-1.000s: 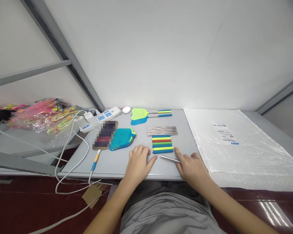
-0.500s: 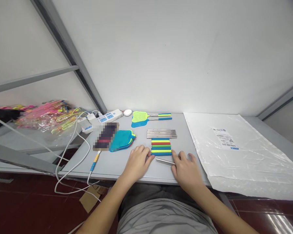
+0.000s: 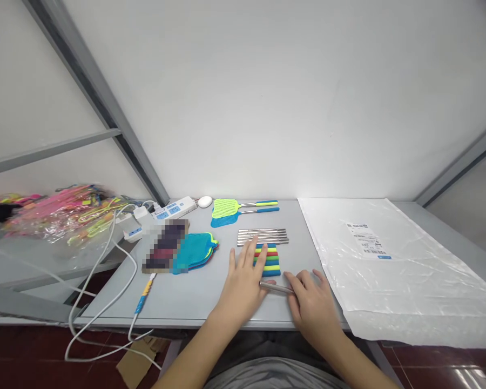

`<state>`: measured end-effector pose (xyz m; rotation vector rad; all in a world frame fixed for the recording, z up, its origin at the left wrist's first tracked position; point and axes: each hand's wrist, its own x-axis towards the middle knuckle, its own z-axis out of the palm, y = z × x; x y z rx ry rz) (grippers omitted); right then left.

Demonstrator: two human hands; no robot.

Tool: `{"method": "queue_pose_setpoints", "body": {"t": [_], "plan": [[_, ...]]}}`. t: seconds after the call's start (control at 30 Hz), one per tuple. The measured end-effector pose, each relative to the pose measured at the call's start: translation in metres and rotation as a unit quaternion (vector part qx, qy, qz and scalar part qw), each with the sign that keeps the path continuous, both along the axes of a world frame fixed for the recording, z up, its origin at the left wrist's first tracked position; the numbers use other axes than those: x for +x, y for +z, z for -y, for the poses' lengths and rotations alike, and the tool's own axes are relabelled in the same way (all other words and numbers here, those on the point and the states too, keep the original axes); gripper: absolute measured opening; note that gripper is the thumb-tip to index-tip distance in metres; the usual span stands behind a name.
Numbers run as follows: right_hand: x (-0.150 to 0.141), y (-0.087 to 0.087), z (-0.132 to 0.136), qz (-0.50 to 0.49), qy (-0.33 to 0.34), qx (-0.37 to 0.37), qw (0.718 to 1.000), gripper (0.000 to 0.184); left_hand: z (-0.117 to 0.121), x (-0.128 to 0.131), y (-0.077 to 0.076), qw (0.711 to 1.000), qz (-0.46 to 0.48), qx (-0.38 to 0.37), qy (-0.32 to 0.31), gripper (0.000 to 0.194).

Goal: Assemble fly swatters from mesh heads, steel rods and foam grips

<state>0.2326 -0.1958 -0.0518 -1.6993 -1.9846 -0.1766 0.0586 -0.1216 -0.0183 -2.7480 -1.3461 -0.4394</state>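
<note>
My left hand [image 3: 245, 278] lies with fingers stretched out over the left end of a row of coloured foam grips [image 3: 270, 260] on the grey table [image 3: 194, 294]. My right hand [image 3: 311, 305] rests palm down just right of them, its fingers touching the right end of a single steel tube [image 3: 274, 287] that lies in front of the grips. Behind the grips sits a row of several steel tubes [image 3: 263, 236]. A stack of blue and green swatter heads [image 3: 194, 250] lies to the left. Two assembled fly swatters [image 3: 235, 208] lie at the back.
A blurred phone [image 3: 164, 252] with a cable lies left of the swatter heads. Power strips [image 3: 162, 214] and white cables trail off the table's left edge. A large clear plastic bag with a label [image 3: 380, 254] covers the right side. Packaged colourful swatters [image 3: 60, 210] sit on a shelf at left.
My left hand has slid forward and right onto the coloured grips. My right hand has stayed by the single tube. The camera has tilted slightly.
</note>
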Motion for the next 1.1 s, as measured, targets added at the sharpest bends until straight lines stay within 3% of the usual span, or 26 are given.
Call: {"method": "queue_pose_setpoints", "body": {"t": [0.13,0.27,0.53,0.83,1.1], "plan": [[0.0,0.003,0.007,-0.047,0.044,0.076,0.995,0.034,-0.005,0.028,-0.015,0.999,-0.033,-0.009,-0.031,0.075],[-0.001,0.01,0.01,-0.077,0.076,0.07,0.992,0.037,-0.014,0.04,-0.025,0.999,-0.031,-0.031,-0.025,0.082],[0.001,0.01,0.008,-0.115,0.098,0.08,0.985,0.045,-0.03,0.037,-0.016,0.998,-0.011,-0.064,-0.006,0.087],[0.006,0.011,0.006,-0.086,0.111,0.092,0.986,0.039,-0.046,0.039,0.001,0.991,-0.02,-0.132,-0.011,0.103],[0.01,0.008,0.003,-0.07,0.131,0.094,0.984,0.044,-0.06,0.039,0.007,0.989,-0.017,-0.148,-0.006,0.098]]}}
